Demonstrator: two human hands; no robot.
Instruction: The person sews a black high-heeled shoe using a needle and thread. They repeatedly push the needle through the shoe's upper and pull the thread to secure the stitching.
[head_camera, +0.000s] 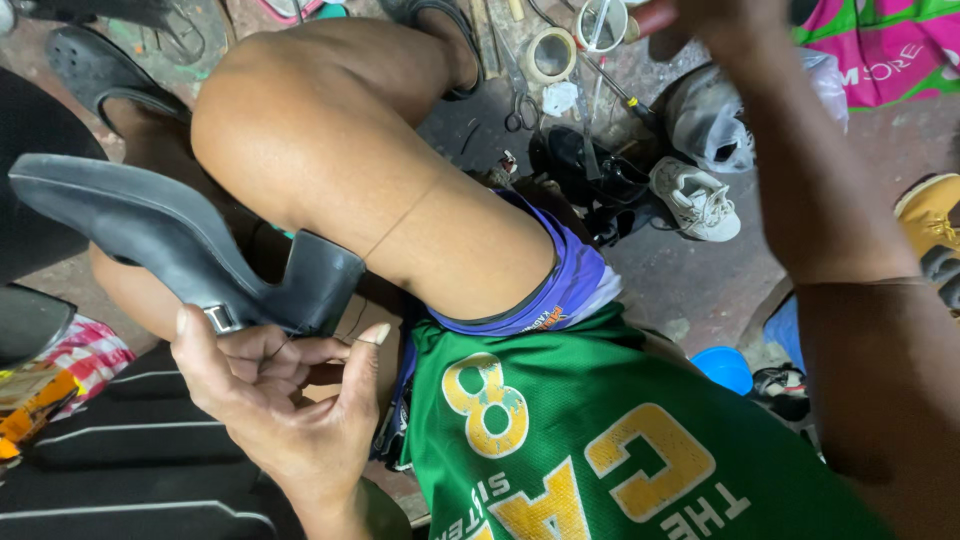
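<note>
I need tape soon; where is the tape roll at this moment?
In the head view the tape roll lies on the floor near the top edge, right of centre, just above the scissors.

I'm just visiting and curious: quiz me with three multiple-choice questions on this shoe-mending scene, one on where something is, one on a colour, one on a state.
1. Where does the white sneaker lie?
A. On the floor beyond the knee
B. In the left hand
C. On the green shirt

2. What colour is the heeled shoe in the left hand?
A. Red
B. Black
C. White

3. How is the right hand placed?
A. Resting on the blue bowl
B. Gripping the scissors
C. Raised at the top edge of the view

Answers:
1. A, it sits on the floor among other shoes past the knee.
2. B, its sole and block heel are black.
3. C, the arm reaches up and away, far from the scissors and the blue bowl.
</note>
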